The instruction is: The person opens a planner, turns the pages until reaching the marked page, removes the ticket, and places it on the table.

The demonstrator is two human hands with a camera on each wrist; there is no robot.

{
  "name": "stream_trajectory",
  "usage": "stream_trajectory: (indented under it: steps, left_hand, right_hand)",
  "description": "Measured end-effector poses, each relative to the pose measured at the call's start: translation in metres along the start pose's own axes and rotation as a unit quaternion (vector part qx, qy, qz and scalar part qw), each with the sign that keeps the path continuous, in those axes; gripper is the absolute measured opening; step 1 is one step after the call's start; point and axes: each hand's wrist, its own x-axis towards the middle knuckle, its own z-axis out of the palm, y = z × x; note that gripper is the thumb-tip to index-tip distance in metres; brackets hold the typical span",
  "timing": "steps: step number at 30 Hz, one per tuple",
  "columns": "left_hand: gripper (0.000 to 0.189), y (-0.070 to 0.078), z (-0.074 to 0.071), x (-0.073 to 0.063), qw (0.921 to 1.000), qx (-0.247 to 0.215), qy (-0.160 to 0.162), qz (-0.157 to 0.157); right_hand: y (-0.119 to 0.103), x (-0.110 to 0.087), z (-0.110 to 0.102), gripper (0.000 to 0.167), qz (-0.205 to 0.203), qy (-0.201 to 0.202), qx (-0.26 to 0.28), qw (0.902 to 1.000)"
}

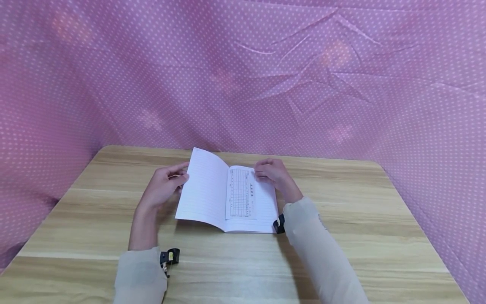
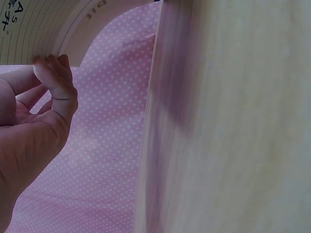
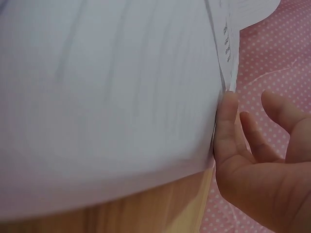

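An open lined notebook (image 1: 265, 207) lies on the wooden table, its left leaf (image 1: 205, 190) raised at a slant. My left hand (image 1: 161, 185) pinches that leaf's outer edge between thumb and fingers. In the left wrist view, the printed outer side (image 2: 29, 39) of the raised part shows above my fingertips. Across the right page, beside the fold, lies a white paper slip (image 1: 241, 194) printed with a table. My right hand (image 1: 273, 171) pinches the slip's upper right corner. The right wrist view shows a fingertip (image 3: 228, 104) against the slip's edge, other fingers spread apart.
The wooden table (image 1: 341, 236) extends around the notebook on all sides. A pink polka-dot cloth (image 1: 265, 84) hangs behind the table and along both sides. Each wrist wears a small black camera, one near the left cuff (image 1: 172, 255), one near the right cuff (image 1: 279, 223).
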Motion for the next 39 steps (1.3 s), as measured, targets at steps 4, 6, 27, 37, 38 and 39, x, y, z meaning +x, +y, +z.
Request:
stream_trajectory:
  steps: [4,6,27,37,38,39]
  left_hand:
    - [0.046,0.001,0.000,0.001,1.0000,0.000,0.001,0.003]
    - [0.045,0.001,0.000,0.001,1.0000,0.001,0.001,0.004]
    - [0.045,-0.003,0.000,0.003,0.9999,0.014,0.002,0.005]
    - [0.046,-0.003,0.000,0.002,0.9998,0.017,0.000,0.005]
    - [0.046,-0.003,0.000,0.002,0.9998,0.018,-0.001,0.006]
    - [0.046,-0.004,0.000,0.002,0.9998,0.019,-0.002,0.007]
  right_hand:
    - [0.000,0.002,0.001,0.033,0.002,-0.002,-0.005,1.0000]
    - [0.001,0.002,0.002,0.033,0.001,-0.001,-0.017,0.9998]
    - [0.002,0.005,0.017,0.022,-0.060,0.044,-0.282,0.9564]
    - [0.003,0.006,0.017,0.011,-0.057,0.053,-0.307,0.9485]
    - [0.003,0.006,0.017,0.011,-0.058,0.053,-0.309,0.9479]
    - [0.003,0.006,0.018,0.011,-0.061,0.053,-0.312,0.9466]
